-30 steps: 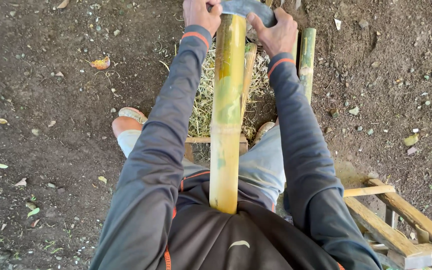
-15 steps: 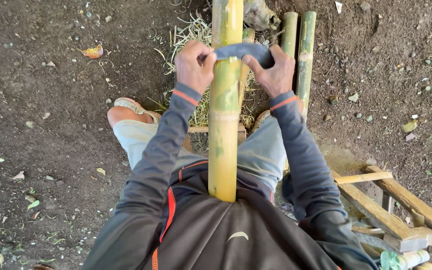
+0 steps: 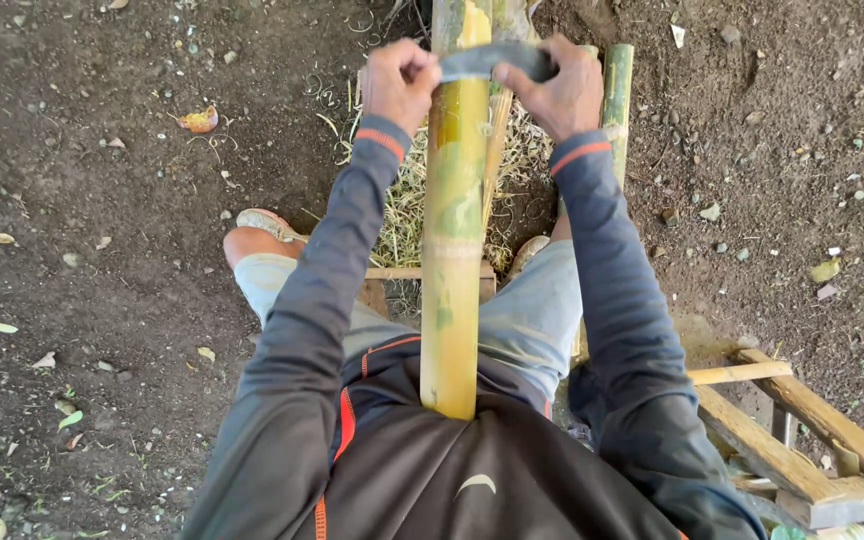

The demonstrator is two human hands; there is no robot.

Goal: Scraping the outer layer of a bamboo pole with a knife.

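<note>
Bamboo pole point(image 3: 454, 230) under curved blade point(image 3: 497, 60), 12 o'clock.
Left hand point(image 3: 398, 82), right hand point(image 3: 558, 92): each grip closed on a blade end; pole butt braced against torso, 6 o'clock.

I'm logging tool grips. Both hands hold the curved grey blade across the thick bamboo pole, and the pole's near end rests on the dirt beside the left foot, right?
Not quite. The head view shows both hands, left hand and right hand, holding the curved grey blade across the bamboo pole, but its near end butts against the person's torso, not the dirt.
</note>
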